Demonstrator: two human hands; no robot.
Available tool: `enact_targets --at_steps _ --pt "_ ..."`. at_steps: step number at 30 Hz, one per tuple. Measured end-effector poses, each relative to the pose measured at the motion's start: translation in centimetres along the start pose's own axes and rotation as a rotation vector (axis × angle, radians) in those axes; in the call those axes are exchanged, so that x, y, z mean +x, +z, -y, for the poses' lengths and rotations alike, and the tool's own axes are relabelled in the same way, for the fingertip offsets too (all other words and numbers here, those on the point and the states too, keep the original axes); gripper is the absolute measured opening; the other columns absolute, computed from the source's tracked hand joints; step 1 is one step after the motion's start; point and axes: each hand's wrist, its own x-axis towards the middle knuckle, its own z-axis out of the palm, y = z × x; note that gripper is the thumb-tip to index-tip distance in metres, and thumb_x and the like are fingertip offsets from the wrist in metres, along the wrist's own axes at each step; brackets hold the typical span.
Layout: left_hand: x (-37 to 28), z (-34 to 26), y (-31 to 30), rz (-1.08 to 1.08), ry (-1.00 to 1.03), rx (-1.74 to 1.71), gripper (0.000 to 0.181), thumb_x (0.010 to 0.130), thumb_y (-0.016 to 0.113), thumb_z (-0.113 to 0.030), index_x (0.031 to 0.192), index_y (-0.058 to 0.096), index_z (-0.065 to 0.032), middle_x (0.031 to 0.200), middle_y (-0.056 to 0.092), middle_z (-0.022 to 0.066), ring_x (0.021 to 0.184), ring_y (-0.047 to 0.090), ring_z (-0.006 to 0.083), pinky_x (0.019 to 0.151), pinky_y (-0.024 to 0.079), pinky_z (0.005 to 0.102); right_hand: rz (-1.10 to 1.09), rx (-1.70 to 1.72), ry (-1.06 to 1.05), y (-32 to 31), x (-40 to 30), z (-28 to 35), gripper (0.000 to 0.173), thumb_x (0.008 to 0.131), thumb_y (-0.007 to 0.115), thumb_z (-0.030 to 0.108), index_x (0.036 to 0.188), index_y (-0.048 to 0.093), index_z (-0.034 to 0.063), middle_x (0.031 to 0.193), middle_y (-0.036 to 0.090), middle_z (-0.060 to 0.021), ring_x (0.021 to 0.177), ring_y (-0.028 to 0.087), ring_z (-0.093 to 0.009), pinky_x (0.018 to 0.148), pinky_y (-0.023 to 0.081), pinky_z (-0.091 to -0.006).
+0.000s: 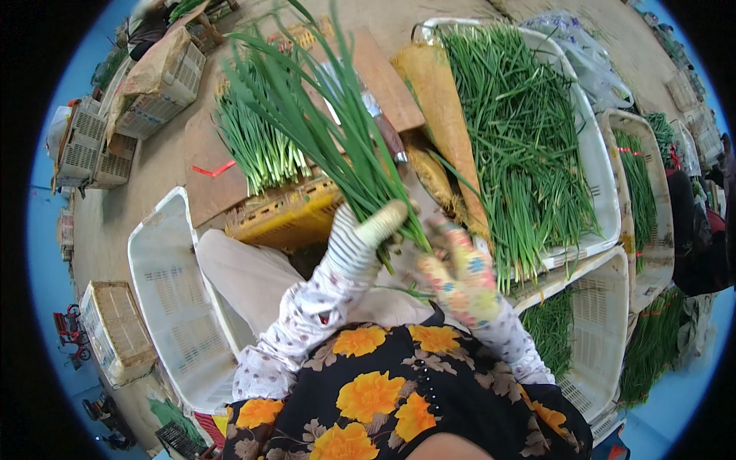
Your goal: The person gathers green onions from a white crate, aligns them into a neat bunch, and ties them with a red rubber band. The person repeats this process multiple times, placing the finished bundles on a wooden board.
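Observation:
My left hand (368, 238), in a striped glove, grips a loose bunch of long green garlic chives (339, 144) near its stem ends. The leaves fan up and to the left. Close to the cut ends is my right hand (463, 276), in a flowered glove, blurred, its fingers apart with nothing visible in them. Behind the held bunch, a pile of trimmed chives (259, 132) lies on a brown board (210, 190). A knife with a wooden handle (390, 135) rests on the board, its blade partly hidden by leaves.
At right stands a white plastic crate (604, 213) heaped with chives (517, 132), a tan sheet (443, 115) along its near side. A yellow crate (287, 213) supports the board, which carries a red tie (214, 168). Left of my knee is a white crate (178, 299).

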Motion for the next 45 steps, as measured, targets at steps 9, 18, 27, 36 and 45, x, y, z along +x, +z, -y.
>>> enact_targets --at_steps 9,18,27,36,45 --pt "0.4 3.4 -4.1 0.099 -0.160 -0.276 0.033 0.085 0.064 -0.023 0.110 0.055 -0.0030 0.080 0.057 0.0046 0.064 0.054 0.0134 0.057 0.045 0.0239 0.075 0.612 0.307 1.2 1.1 -1.1 0.024 0.096 0.046 0.022 0.102 0.057 0.0006 0.071 0.054 -0.0022 0.056 0.051 -0.006 0.043 0.042 -0.0207" --pt "1.0 6.2 -2.2 0.247 -0.229 -0.480 0.056 0.088 0.060 -0.033 0.130 0.039 -0.0029 0.124 0.050 0.0178 0.113 0.052 0.0305 0.094 0.046 0.0464 0.138 0.003 0.322 2.8 0.9 -3.1 0.028 0.093 0.048 0.030 0.097 0.057 0.0044 0.068 0.058 -0.0092 0.055 0.056 -0.020 0.047 0.044 -0.0334" --pt "1.7 3.1 2.0 0.300 -0.175 -0.468 0.033 0.086 0.063 -0.016 0.115 0.050 -0.0056 0.085 0.055 0.0044 0.062 0.048 0.0106 0.060 0.045 0.0255 0.030 -0.497 0.063 -4.8 -5.8 -2.4 0.018 0.083 0.063 0.013 0.098 0.061 0.0036 0.079 0.064 -0.0100 0.070 0.064 -0.020 0.058 0.051 -0.0317" --pt "2.1 8.6 1.1 0.640 -0.540 -0.748 0.031 0.096 0.046 -0.021 0.122 0.050 -0.0039 0.064 0.050 -0.0004 0.048 0.038 0.0084 0.042 0.035 0.0233 -0.441 -0.894 0.482 -13.9 -8.9 -10.5 0.032 0.081 0.062 0.031 0.100 0.063 0.0050 0.082 0.066 -0.0182 0.081 0.063 -0.035 0.073 0.049 -0.0427" --pt "1.1 7.4 2.3 0.386 -0.563 -0.271 0.034 0.088 0.061 -0.026 0.110 0.052 -0.0025 0.067 0.051 0.0028 0.049 0.044 0.0114 0.042 0.040 0.0258 -0.645 0.537 0.309 -13.4 -10.7 -4.9 0.020 0.089 0.056 0.017 0.094 0.056 -0.0022 0.067 0.056 -0.0053 0.052 0.051 -0.011 0.047 0.041 -0.0217"
